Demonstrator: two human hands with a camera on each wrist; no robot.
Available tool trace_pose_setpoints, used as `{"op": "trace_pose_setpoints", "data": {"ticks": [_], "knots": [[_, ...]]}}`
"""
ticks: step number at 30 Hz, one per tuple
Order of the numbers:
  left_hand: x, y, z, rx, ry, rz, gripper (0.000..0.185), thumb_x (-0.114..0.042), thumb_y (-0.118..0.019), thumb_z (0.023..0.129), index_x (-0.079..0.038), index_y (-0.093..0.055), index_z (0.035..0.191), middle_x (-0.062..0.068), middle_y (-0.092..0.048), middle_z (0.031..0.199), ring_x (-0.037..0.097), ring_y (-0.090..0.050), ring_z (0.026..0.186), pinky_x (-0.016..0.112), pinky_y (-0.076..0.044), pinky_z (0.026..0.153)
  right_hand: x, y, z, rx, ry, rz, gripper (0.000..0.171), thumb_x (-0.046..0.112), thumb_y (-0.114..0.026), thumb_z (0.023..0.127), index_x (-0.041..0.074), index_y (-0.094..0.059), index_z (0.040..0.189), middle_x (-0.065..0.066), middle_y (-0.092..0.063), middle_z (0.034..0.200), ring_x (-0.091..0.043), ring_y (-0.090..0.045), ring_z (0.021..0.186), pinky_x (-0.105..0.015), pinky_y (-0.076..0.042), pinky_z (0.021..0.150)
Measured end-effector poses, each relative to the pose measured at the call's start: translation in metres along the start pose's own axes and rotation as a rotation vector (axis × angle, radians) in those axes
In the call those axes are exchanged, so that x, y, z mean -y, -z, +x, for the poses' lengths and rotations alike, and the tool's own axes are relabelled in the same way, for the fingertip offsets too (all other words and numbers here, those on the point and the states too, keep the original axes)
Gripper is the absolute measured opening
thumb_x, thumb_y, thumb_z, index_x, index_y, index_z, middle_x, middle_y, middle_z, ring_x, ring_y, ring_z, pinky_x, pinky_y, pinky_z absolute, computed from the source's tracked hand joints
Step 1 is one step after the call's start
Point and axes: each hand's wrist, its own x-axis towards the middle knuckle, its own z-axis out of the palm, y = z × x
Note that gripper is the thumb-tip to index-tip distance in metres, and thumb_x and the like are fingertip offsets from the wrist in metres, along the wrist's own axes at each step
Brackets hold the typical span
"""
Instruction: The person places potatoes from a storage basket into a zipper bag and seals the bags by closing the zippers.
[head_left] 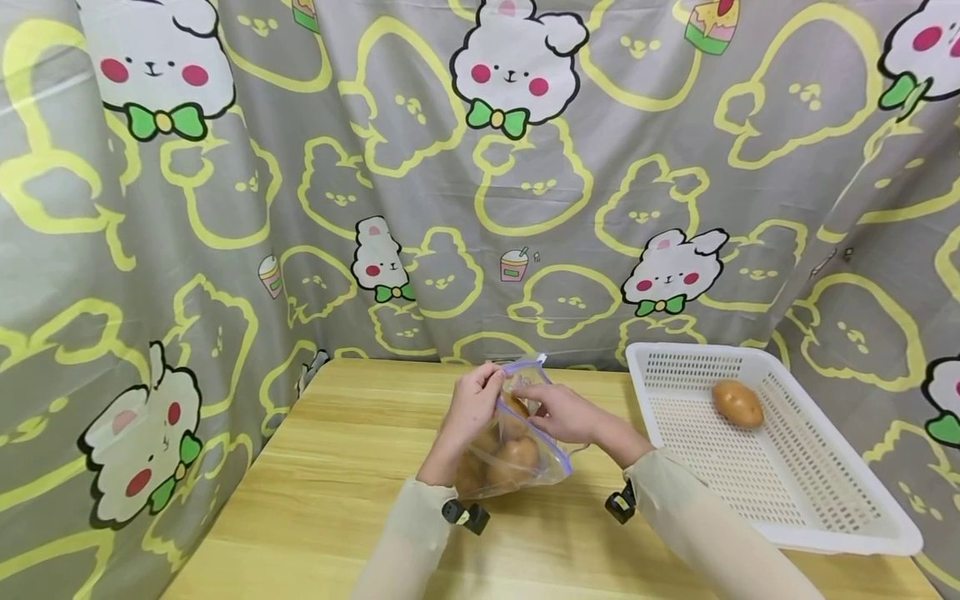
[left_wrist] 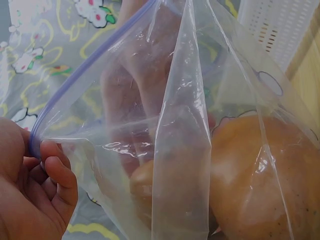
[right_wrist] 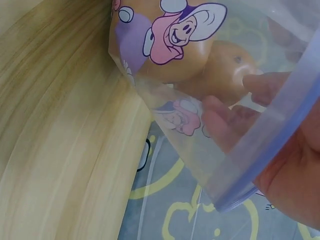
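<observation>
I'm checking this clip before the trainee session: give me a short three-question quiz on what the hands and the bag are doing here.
1. True or false: the white basket holds one potato.
2. Multiple choice: where does the left hand hold the zip bag? A) at its bottom corner B) at the purple zip strip along its mouth C) nowhere
3. Short answer: what lies inside the zip bag on the wooden table?

Key:
1. True: a single potato lies at the basket's far end.
2. B: the left wrist view shows fingers pinching the strip; the right hand holds the mouth too.
3. Potatoes; at least two show through the plastic.
</observation>
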Motion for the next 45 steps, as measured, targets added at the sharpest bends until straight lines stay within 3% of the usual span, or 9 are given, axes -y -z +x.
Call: {"op": "trace_pose_setpoints", "data": {"ticks": [2, 9, 15, 23, 30, 33, 39, 45], "knots": [[0.002, 0.0, 0.001, -0.002, 0.003, 0.001, 0.019, -0.002, -0.047, 0.098, 0.007, -0.062, 0.091, 0.01, -0.05, 0.062, 0.003, -0.039, 0.042, 0.016, -0.033, 0.04, 0.001, 0.001, -0.001, 0.005, 0.01, 0.01, 0.046, 0.002, -0.062, 0.089, 0.0, -0.05, 0.133, -0.016, -0.058, 0.125, -0.019, -0.066, 0.084, -0.029, -0.053, 0.072], [0.037, -0.005, 0.013, -0.02, 0.005, 0.002, 0.021, -0.008, -0.048, 0.099, 0.003, -0.063, 0.092, 0.007, -0.051, 0.062, 0.006, -0.04, 0.041, 0.019, -0.033, 0.037, 0.001, 0.013, -0.015, 0.062, 0.024, 0.114, 0.043, 0.004, -0.059, 0.092, -0.002, -0.05, 0.133, -0.018, -0.055, 0.129, -0.016, -0.066, 0.087, -0.026, -0.053, 0.072], [0.044, -0.008, 0.015, -0.047, -0.02, 0.005, 0.02, -0.009, -0.049, 0.098, 0.0, -0.064, 0.09, 0.002, -0.049, 0.06, 0.007, -0.041, 0.041, 0.019, -0.034, 0.037, 0.002, 0.042, -0.035, 0.052, -0.033, 0.231, 0.031, 0.01, -0.06, 0.093, 0.003, -0.059, 0.123, -0.011, -0.063, 0.114, -0.015, -0.065, 0.09, -0.028, -0.053, 0.077], [0.044, -0.009, 0.016, -0.045, -0.019, -0.001, 0.019, -0.007, -0.049, 0.098, 0.002, -0.064, 0.091, 0.004, -0.049, 0.06, 0.007, -0.041, 0.041, 0.019, -0.034, 0.037, -0.03, 0.08, -0.063, -0.071, -0.077, 0.177, 0.02, 0.008, -0.064, 0.09, 0.006, -0.065, 0.109, 0.001, -0.065, 0.096, -0.011, -0.061, 0.082, -0.029, -0.052, 0.07], [0.006, -0.003, 0.003, -0.004, -0.011, -0.007, 0.018, -0.001, -0.048, 0.097, 0.009, -0.062, 0.092, 0.014, -0.052, 0.062, 0.003, -0.04, 0.041, 0.018, -0.034, 0.039, -0.078, 0.098, -0.089, -0.22, -0.195, 0.052, 0.022, 0.007, -0.069, 0.086, 0.004, -0.066, 0.108, -0.005, -0.064, 0.101, -0.018, -0.058, 0.088, -0.028, -0.05, 0.07], [0.004, -0.002, 0.003, 0.001, -0.01, 0.0, 0.018, -0.001, -0.047, 0.097, 0.009, -0.062, 0.092, 0.013, -0.051, 0.062, 0.002, -0.039, 0.042, 0.017, -0.033, 0.039, -0.099, 0.105, -0.102, -0.268, -0.248, 0.025, 0.025, 0.007, -0.069, 0.086, 0.002, -0.065, 0.11, -0.011, -0.064, 0.105, -0.024, -0.057, 0.092, -0.03, -0.05, 0.072], [0.004, -0.003, 0.001, 0.014, -0.027, 0.022, 0.019, -0.001, -0.047, 0.097, 0.008, -0.062, 0.09, 0.015, -0.052, 0.061, 0.001, -0.039, 0.041, 0.017, -0.032, 0.039, -0.131, 0.113, -0.124, -0.299, -0.332, -0.046, 0.029, 0.006, -0.069, 0.084, -0.003, -0.064, 0.111, -0.022, -0.062, 0.108, -0.038, -0.056, 0.098, -0.047, -0.05, 0.077], [0.006, -0.003, 0.0, 0.005, -0.041, 0.038, 0.019, -0.001, -0.047, 0.097, 0.007, -0.063, 0.089, 0.016, -0.052, 0.06, -0.001, -0.038, 0.04, 0.017, -0.031, 0.039, -0.163, 0.111, -0.143, -0.249, -0.438, -0.091, 0.041, 0.011, -0.07, 0.083, -0.006, -0.059, 0.118, -0.029, -0.054, 0.12, -0.048, -0.048, 0.11, -0.06, -0.041, 0.087]]}}
